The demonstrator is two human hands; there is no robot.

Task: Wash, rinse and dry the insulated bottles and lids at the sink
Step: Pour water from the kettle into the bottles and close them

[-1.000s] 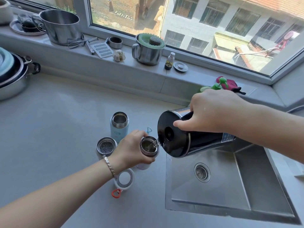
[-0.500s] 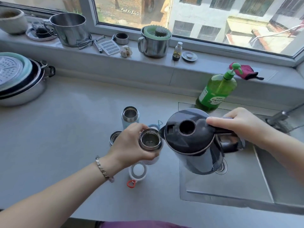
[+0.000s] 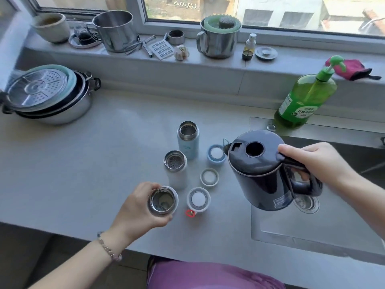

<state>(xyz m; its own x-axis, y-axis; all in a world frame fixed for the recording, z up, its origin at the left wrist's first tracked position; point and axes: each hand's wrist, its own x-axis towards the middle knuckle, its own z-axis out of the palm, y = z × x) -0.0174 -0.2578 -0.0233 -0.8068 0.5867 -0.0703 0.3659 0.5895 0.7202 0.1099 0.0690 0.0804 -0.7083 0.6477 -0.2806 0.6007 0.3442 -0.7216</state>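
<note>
Counter (image 3: pixel 83 163), left: stacked pots (image 3: pixel 54 109), perforated steamer plate (image 3: pixel 37 88) on top. Sill (image 3: pixel 208 67), left to right: bowl (image 3: pixel 52 28), steel pot (image 3: pixel 115 32), grater (image 3: pixel 162 50), garlic (image 3: pixel 181 52), mug (image 3: pixel 218 44) with green lid, small spray bottle (image 3: pixel 249 47), metal disc (image 3: pixel 266 53), pink cloth (image 3: pixel 354 68). Green soap pump (image 3: pixel 306 99) upright just below the cloth.

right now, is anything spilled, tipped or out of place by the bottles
Nothing stands out. The blue bottle and white bottle stand upright on the counter, the lids lie flat beside them, and no spill shows.
</note>
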